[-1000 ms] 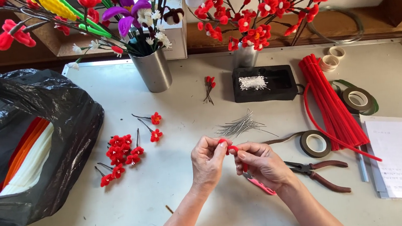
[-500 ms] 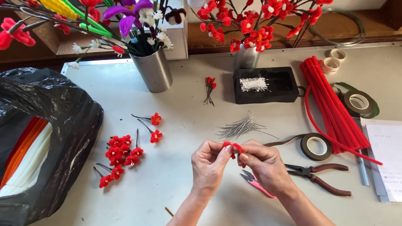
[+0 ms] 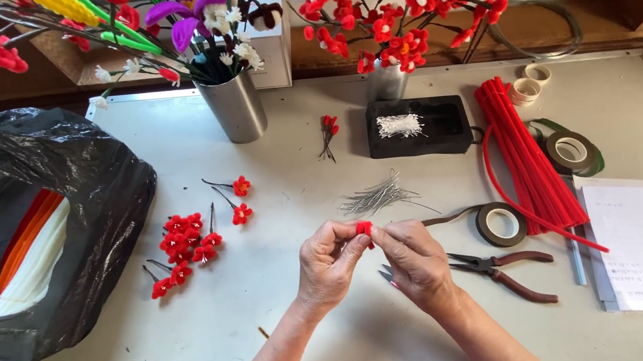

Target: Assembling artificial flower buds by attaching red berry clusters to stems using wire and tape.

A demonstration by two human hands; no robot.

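Both hands met above the desk (image 3: pixel 196 353): the left hand (image 3: pixel 329 263) and right hand (image 3: pixel 416 262) had their fingers pinched on one small red flower (image 3: pixel 364 228), seemingly half-formed. A dozen or so finished blossoms (image 3: pixel 187 242) lay left; a thick bundle of red stems (image 3: pixel 526 155) waited unused, suggesting much remained.

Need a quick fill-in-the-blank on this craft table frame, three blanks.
1. Both hands pinch a small ____ flower between the fingertips.
2. The pliers lie on the table to the ____ of the hands.
3. The flowers at the back left stand in a ____ cup.

Missing words: red; right; metal
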